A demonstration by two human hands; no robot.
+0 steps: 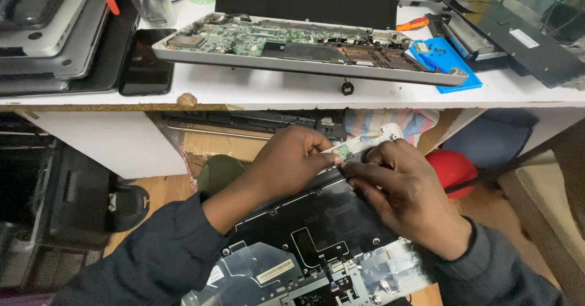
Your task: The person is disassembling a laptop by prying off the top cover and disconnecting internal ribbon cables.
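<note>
Both hands meet at the far edge of the laptop cover panel (317, 220), which lies below the desk (244, 92). The left hand (289, 156) and the right hand (408, 196) pinch the small green circuit board (343, 152) there; the left hand's fingers are nearer to it.

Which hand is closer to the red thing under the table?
The right hand. It sits just left of the red thing, almost beside it. The left hand is further left, on the far side of the little green chip that both hands' fingers pinch.
</note>
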